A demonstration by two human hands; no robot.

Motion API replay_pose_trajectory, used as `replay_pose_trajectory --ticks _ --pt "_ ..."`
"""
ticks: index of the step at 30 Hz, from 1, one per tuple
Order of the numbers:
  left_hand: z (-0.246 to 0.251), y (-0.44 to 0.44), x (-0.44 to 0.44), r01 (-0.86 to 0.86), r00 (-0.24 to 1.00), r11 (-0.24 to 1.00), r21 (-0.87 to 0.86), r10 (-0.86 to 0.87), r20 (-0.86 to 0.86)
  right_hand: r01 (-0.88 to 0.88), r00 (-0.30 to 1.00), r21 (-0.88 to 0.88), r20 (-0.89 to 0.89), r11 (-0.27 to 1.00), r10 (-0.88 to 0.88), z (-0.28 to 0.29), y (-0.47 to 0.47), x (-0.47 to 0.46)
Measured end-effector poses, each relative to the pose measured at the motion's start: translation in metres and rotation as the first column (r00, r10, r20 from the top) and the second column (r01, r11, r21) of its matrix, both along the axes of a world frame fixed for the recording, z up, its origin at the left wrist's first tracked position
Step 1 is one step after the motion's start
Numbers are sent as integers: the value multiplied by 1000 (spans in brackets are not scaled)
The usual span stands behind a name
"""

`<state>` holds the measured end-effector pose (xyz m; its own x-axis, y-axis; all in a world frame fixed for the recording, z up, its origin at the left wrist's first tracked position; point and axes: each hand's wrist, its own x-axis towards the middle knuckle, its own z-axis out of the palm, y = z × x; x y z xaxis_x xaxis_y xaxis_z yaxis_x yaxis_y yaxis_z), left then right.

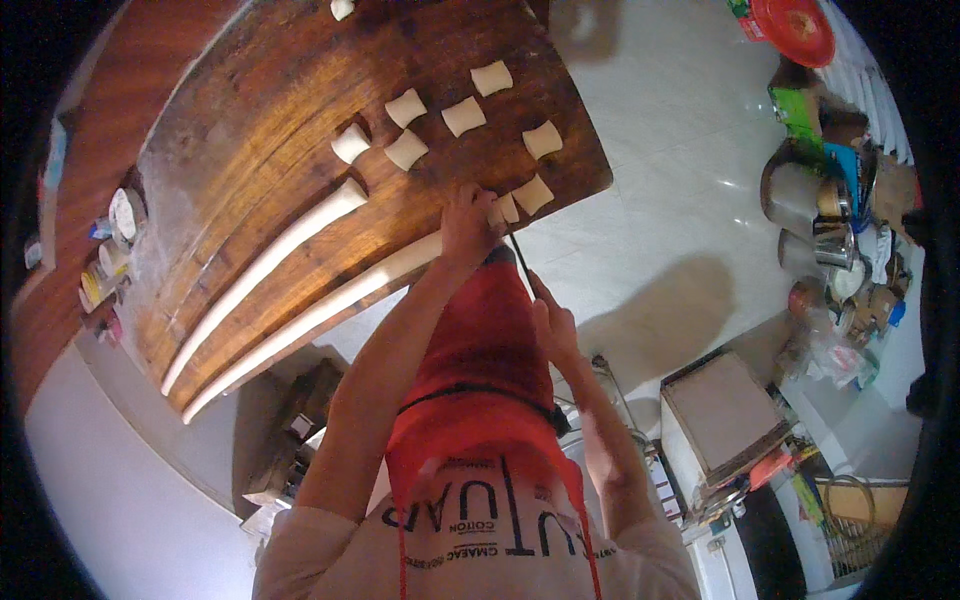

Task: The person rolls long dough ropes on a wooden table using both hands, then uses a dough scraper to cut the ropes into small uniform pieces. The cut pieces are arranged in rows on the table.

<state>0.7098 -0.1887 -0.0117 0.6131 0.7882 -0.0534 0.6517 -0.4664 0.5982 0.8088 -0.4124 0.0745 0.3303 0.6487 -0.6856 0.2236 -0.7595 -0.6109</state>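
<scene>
My left hand rests on a long rope of pale dough near the front edge of the wooden board, fingers over its right end. A knife is in my right hand, its blade up against that end, beside a narrow slice of dough. Just right of the slice lies a cut dough piece. A second dough rope runs alongside, farther up the board. Several more pieces, among them one near the middle, are spread over the board.
The wooden board ends at a rounded corner on the right. Jars and tubs stand beyond its left side. Pots, bags and a red basin line the wall at right. A box-shaped cabinet stands at my lower right.
</scene>
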Motion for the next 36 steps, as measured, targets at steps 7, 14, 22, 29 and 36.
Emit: replay_pose_trajectory --ticks 7,14,22,29,36 --pt "6 52 -19 -139 988 985 -100 131 -84 122 985 58 -126 991 -114 14 14 -14" --pt "3 -1 -80 -231 954 928 -294 275 119 -28 997 22 -75 999 29 4 66 -52" --pt "-5 -7 -75 -258 947 928 -269 298 119 -94 988 32 127 995 89 -9 57 -73" --pt "16 -6 -75 -305 948 885 -353 319 -20 -23 992 152 127 988 3 -42 82 -71" --pt "6 -2 -120 -200 966 956 -214 229 119 -129 990 -10 -55 992 128 -10 62 -102"
